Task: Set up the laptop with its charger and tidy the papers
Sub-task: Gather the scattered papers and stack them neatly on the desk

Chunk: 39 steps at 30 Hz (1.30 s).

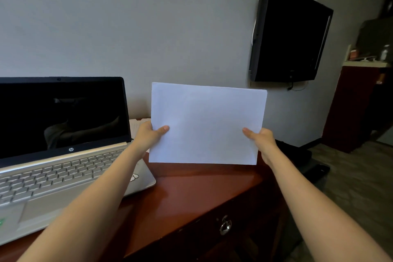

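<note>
right of the laptop, over the desk, the white papers stand upright; whether their lower edge touches the wood is hard to tell. the left hand and right hand pinch the side edges, thumbs flat on the near face, other fingers hidden behind. light and floppy, the papers likely handle best held at both sides. the near face is blank; only the hp logo under the laptop's screen reads.

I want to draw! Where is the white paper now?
In the head view, the white paper is held upright over the desk, right of the open laptop, pinched at its sides by the left hand and right hand.
</note>
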Each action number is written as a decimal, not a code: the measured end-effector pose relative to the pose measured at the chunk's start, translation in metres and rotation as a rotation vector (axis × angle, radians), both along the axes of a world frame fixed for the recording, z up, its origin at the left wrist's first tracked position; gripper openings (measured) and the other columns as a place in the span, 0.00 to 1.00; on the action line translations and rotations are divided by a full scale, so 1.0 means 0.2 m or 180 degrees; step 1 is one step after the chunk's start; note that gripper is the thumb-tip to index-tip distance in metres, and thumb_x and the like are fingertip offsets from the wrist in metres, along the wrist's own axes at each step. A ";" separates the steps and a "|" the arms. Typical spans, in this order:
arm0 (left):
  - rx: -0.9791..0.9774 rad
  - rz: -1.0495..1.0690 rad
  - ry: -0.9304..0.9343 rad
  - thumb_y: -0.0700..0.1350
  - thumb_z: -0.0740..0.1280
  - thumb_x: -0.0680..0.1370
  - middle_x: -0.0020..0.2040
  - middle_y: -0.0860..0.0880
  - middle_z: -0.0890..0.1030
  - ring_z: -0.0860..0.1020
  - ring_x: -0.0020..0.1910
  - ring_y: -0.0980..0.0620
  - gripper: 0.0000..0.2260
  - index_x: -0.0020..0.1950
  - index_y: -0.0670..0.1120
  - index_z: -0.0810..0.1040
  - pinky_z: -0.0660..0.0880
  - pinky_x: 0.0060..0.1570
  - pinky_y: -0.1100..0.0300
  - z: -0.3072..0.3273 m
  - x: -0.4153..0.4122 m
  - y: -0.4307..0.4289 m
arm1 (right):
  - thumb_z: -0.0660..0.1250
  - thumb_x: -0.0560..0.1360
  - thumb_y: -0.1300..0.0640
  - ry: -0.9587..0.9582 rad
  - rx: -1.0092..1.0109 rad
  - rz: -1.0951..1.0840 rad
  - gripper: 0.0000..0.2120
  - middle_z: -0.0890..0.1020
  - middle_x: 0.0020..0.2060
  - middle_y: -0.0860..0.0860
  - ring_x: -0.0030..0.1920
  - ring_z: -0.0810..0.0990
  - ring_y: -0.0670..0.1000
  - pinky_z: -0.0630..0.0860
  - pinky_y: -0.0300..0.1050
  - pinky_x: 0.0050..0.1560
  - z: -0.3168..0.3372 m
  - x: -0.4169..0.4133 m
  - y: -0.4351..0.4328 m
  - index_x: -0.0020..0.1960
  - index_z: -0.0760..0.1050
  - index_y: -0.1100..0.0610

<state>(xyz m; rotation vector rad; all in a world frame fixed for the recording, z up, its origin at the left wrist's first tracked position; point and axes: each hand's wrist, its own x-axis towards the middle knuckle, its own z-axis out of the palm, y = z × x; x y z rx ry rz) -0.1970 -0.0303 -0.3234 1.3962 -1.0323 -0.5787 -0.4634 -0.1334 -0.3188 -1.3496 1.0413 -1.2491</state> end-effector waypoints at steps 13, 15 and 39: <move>0.0084 0.0654 -0.0144 0.43 0.68 0.76 0.50 0.47 0.79 0.78 0.46 0.48 0.08 0.55 0.44 0.76 0.76 0.47 0.56 0.14 0.34 0.43 | 0.68 0.74 0.64 -0.0262 0.0180 0.0497 0.14 0.79 0.57 0.61 0.51 0.78 0.56 0.75 0.51 0.55 0.07 0.38 0.16 0.59 0.75 0.66; 0.0018 0.0778 0.0139 0.44 0.68 0.76 0.47 0.49 0.79 0.78 0.42 0.52 0.08 0.54 0.47 0.76 0.76 0.41 0.60 0.14 0.39 0.53 | 0.68 0.74 0.66 -0.0399 0.0253 0.0544 0.14 0.79 0.57 0.61 0.50 0.78 0.57 0.75 0.52 0.55 0.07 0.45 0.20 0.59 0.75 0.67; -0.0690 0.1847 0.0882 0.32 0.62 0.78 0.45 0.46 0.79 0.80 0.31 0.54 0.11 0.59 0.38 0.71 0.78 0.29 0.67 0.05 0.54 1.38 | 0.61 0.75 0.73 -0.0777 0.0682 0.2423 0.12 0.77 0.52 0.59 0.51 0.76 0.56 0.74 0.50 0.52 0.06 1.44 0.99 0.57 0.73 0.65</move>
